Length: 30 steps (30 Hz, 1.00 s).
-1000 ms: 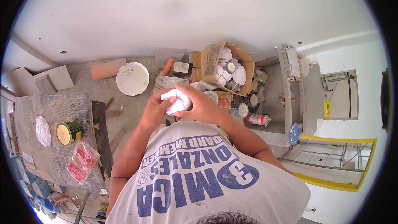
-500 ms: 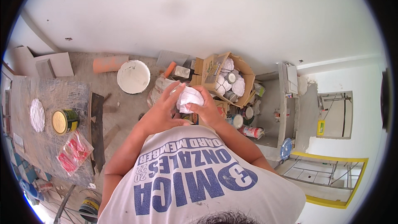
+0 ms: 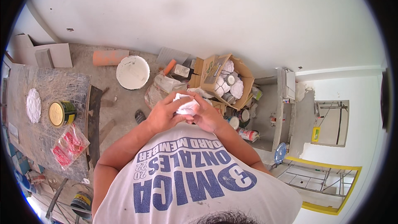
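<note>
In front of my chest, a crumpled white cloth (image 3: 187, 106) is bunched between both hands. My left hand (image 3: 165, 111) is closed on its left side, fingers curled over the top and thumb beneath. My right hand (image 3: 208, 114) grips the other side, its fingertips pressed into the folds. The hands nearly touch at the bottom of the bundle. Just beyond them, a cardboard box (image 3: 209, 74) lies with its flaps spread, holding several round white cloth bundles (image 3: 236, 88) and some cans.
To the left stands a scratched wooden table (image 3: 76, 85) bearing a round white cloth (image 3: 33, 105), a yellow-lidded can (image 3: 57, 113) and a red-and-clear plastic packet (image 3: 68, 147). A white bucket (image 3: 133, 72) sits on the floor near the wall. Paint cans (image 3: 243, 115) crowd the box.
Both hands have closed in around the white cloth, squeezing it smaller. My left fingers, spread before, now curl over it. The table appears slightly further left as the view shifts.
</note>
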{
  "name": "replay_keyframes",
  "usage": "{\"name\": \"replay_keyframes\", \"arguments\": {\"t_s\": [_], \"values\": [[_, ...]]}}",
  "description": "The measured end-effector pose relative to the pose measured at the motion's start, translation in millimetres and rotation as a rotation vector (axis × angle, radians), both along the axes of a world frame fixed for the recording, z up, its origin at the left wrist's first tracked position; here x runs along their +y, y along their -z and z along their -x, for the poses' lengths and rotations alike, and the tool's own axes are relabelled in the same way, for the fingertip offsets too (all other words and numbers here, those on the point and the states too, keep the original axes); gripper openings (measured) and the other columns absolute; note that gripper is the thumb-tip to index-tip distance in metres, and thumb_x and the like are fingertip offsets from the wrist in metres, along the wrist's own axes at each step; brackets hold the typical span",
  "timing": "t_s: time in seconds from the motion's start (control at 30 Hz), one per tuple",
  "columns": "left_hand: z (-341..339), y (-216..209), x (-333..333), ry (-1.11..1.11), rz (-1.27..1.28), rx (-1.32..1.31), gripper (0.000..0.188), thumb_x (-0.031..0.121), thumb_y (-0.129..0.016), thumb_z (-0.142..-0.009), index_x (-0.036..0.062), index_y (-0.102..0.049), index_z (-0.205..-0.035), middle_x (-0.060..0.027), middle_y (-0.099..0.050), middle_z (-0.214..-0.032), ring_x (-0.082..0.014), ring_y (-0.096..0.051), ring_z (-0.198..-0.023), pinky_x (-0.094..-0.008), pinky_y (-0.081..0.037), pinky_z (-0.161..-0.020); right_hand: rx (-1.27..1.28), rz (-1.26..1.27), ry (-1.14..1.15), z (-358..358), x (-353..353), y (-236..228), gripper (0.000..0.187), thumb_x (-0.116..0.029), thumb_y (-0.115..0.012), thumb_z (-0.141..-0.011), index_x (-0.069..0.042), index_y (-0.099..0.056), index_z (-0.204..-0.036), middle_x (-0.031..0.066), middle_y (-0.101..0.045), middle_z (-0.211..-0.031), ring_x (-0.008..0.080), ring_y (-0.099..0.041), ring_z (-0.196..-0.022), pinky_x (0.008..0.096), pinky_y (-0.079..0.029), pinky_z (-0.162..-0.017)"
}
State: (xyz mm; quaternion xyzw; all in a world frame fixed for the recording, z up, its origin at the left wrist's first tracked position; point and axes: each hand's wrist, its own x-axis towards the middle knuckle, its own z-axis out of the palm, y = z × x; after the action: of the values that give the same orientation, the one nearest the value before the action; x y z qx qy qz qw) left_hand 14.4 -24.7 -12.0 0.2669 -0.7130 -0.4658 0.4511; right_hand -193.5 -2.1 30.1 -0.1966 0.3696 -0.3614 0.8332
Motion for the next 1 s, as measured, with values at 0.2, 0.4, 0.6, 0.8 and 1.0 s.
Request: {"name": "replay_keyframes", "arguments": {"t_s": [0.2, 0.4, 0.6, 0.8, 1.0], "values": [[15, 10, -8, 0.072, -0.926, 0.481, 0.035, 0.015, -0.071, -0.097, 0.001, -0.06, -0.127, -0.0112, -0.068, -0.116, -0.0166, -0.068, -0.099, -0.033, -0.057, -0.082, 1.156, 1.01, -0.295, -4, -8, -24, 0.088, -0.023, -0.087, -0.08, -0.008, -0.038, -0.151, 0.0159, -0.038, -0.15, 0.03, -0.049, -0.134, 0.041, -0.051, -0.102], [16, 9, -4, 0.017, -0.71, 0.296, 0.046, 0.027, -0.067, -0.101, 0.0006, -0.05, -0.135, -0.0111, -0.065, -0.11, -0.0182, -0.065, -0.096, -0.033, -0.056, -0.08, 1.174, 1.016, -0.272, -16, -2, -17, 0.075, -0.011, -0.089, -0.074, -0.007, -0.051, -0.138, 0.0165, -0.047, -0.145, 0.0331, -0.049, -0.135, 0.0447, -0.045, -0.11], [-2, -14, 13, 0.145, -0.742, 0.356, 0.065, 0.03, -0.074, -0.096, -0.0003, -0.046, -0.146, -0.0098, -0.066, -0.114, -0.0141, -0.064, -0.098, -0.03, -0.054, -0.082, 0.801, 0.879, 0.065, 3, 3, 17, 0.056, -0.005, -0.085, -0.079, -0.006, -0.055, -0.126, 0.0134, -0.053, -0.135, 0.0243, -0.054, -0.124, 0.0378, -0.045, -0.103], [9, -29, 18, 0.02, -0.63, 0.308, 0.054, 0.025, -0.074, -0.097, -0.0012, -0.054, -0.14, -0.0077, -0.067, -0.118, -0.0121, -0.062, -0.104, -0.0298, -0.052, -0.089, 1.037, 1.214, 0.015, -16, -8, -4, 0.05, 0.001, -0.08, -0.08, -0.006, -0.053, -0.122, 0.0149, -0.054, -0.125, 0.0291, -0.058, -0.112, 0.0396, -0.049, -0.094], [11, -11, 10, -0.048, -0.642, 0.353, 0.041, 0.02, -0.067, -0.101, -0.0002, -0.058, -0.135, -0.0064, -0.068, -0.113, -0.0112, -0.064, -0.098, -0.0284, -0.053, -0.083, 1.2, 1.253, -0.053, -30, -4, -13, 0.062, -0.005, -0.078, -0.084, -0.007, -0.047, -0.138, 0.0197, -0.046, -0.136, 0.035, -0.052, -0.123, 0.0442, -0.045, -0.103]]}}
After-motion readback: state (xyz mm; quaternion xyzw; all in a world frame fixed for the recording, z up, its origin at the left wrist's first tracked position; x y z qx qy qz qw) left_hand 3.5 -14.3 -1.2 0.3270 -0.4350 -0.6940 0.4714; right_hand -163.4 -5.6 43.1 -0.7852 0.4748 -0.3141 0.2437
